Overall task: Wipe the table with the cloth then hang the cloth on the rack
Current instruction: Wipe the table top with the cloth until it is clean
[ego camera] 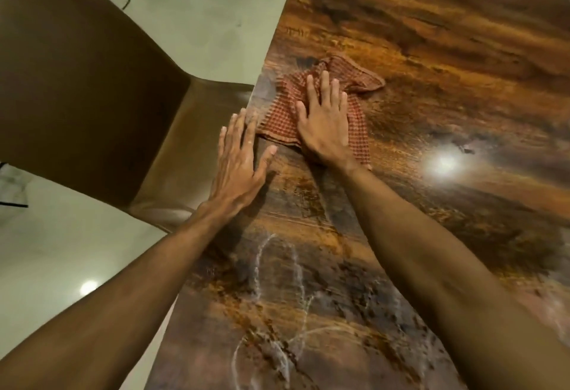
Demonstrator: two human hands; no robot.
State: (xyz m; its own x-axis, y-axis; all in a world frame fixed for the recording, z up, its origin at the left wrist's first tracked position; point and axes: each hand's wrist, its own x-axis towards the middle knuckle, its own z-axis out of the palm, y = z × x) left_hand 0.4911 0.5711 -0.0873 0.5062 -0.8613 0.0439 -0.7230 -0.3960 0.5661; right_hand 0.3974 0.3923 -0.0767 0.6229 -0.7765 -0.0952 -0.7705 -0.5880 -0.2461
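Head view shows the right hand (324, 125) lying flat with straight fingers on the red checked cloth (359, 130), which sits crumpled on the table (431, 50) near its left edge. Left hand (239, 164) is flat too, fingers spread, on the table edge just beside the cloth. White streaks (277, 281) mark the wood nearer the person. A brown chair (92, 96) stands at the left.

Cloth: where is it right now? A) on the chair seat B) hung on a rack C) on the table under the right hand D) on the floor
C: the cloth lies on the table with the right hand flat on top of it.
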